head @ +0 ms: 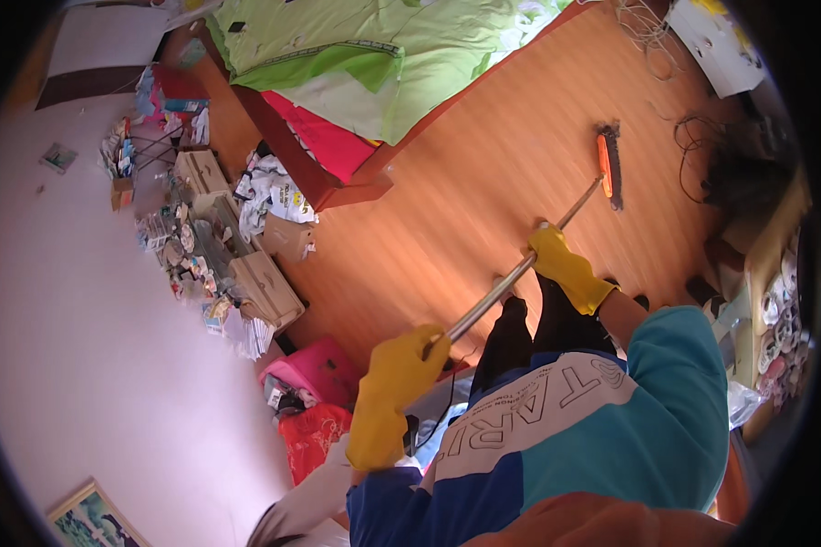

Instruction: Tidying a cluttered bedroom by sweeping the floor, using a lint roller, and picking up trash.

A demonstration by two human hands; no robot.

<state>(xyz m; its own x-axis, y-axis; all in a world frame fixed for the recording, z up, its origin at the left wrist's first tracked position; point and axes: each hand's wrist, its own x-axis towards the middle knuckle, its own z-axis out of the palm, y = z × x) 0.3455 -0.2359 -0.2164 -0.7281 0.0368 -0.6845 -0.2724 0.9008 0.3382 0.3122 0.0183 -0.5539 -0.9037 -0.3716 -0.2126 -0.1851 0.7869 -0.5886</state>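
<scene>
A yellow rubber glove covers each of my hands, and both grip the metal handle (487, 301) of a broom. My left hand (400, 383) is closed round the handle's near end, at the lower middle of the view. Farther along the shaft, my right hand (559, 263) holds it in front of my dark-trousered legs. From there the handle runs up and right to the broom head (609, 164), which has an orange body and dark bristles and lies against the wood-look floor (492, 178). Dark fluff or dust sits at the head's far end.
A bed with a green sheet (335, 58) and a red-brown frame (345, 195) stands ahead. Drawer units (267, 287), a cardboard box (287, 238) and a pink tub (321, 372) line the left wall. Dark cables (691, 150) lie on the floor at the right, near a white panel (715, 51).
</scene>
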